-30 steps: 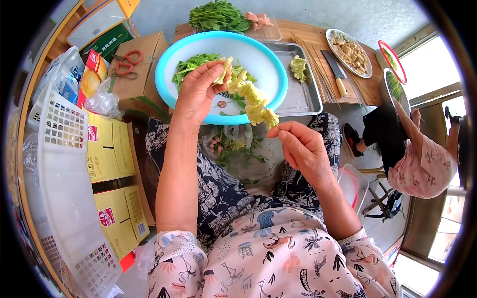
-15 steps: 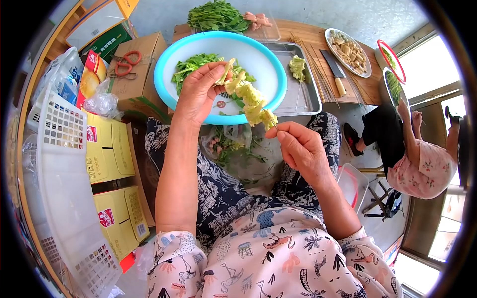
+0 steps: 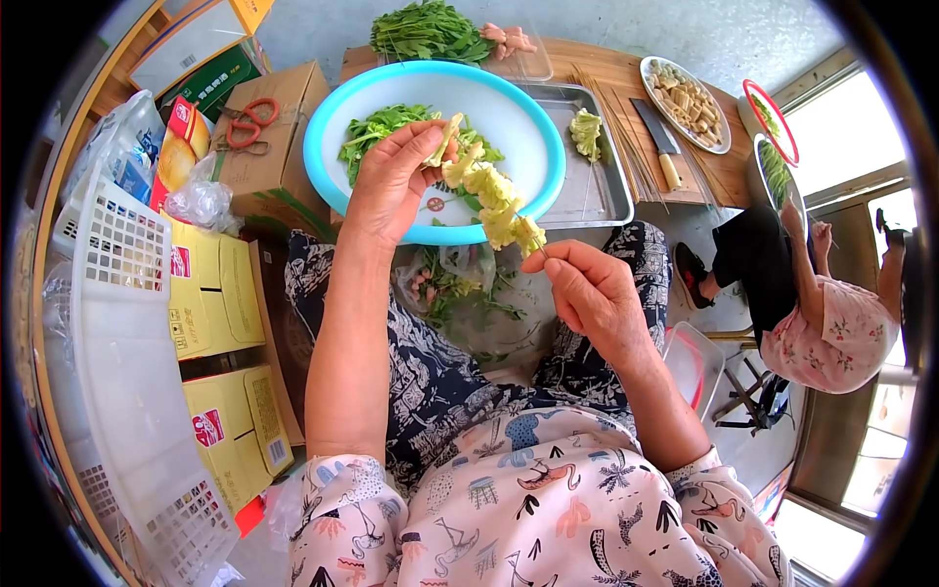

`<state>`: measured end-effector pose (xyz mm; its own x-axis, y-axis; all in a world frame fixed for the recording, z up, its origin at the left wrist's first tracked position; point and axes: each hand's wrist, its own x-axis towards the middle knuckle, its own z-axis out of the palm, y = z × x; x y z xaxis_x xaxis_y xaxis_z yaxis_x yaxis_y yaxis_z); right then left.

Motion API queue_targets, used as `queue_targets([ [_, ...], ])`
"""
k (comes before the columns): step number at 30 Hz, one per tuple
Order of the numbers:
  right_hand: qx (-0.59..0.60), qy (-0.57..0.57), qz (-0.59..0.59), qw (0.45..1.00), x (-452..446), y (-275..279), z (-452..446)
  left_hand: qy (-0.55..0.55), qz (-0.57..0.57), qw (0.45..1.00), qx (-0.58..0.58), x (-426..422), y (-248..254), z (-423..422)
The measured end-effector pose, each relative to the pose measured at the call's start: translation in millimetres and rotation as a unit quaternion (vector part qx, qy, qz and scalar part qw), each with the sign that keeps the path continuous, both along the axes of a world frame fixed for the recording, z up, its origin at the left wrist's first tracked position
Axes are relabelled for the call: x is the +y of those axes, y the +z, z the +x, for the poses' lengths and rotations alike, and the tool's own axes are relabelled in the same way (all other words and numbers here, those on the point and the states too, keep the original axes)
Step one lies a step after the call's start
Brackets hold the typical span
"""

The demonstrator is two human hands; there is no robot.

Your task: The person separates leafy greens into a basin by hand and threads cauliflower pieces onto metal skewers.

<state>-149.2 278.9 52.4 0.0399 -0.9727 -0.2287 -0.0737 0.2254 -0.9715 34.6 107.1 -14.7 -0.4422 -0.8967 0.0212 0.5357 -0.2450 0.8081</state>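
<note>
Over the near part of a blue-rimmed basin (image 3: 323,108), my left hand (image 3: 396,176) pinches a pale yellow-green leaf (image 3: 446,139). My right hand (image 3: 592,293) is closed on the lower end of a thin skewer (image 3: 545,252), just past the basin's near rim. Several crinkled leaf pieces (image 3: 497,201) are threaded along the skewer, which slants up towards my left hand. Its upper tip is hidden. Cut green leaves (image 3: 377,127) lie in the basin. To the right, a metal tray (image 3: 577,207) holds another leafy piece (image 3: 586,134).
Loose skewers (image 3: 626,137), a knife (image 3: 657,137) and an oval plate of pieces (image 3: 644,68) lie on the wooden table (image 3: 724,181). Greens (image 3: 427,31) are at the back. Boxes (image 3: 210,284) and a white basket (image 3: 122,362) stand left. Another person (image 3: 827,323) sits at right.
My right hand and the skewer have shifted very slightly left. My left hand stays almost still with its leaf. At the right, the other person's hands have moved.
</note>
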Motion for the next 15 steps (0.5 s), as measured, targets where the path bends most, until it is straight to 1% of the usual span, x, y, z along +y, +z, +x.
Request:
queue_targets([
  [15, 0.014, 0.000, -0.003, 1.000, 0.0, 0.4, 0.7, -0.012, -0.002, 1.000, -0.015, -0.9, -0.7, 3.1],
])
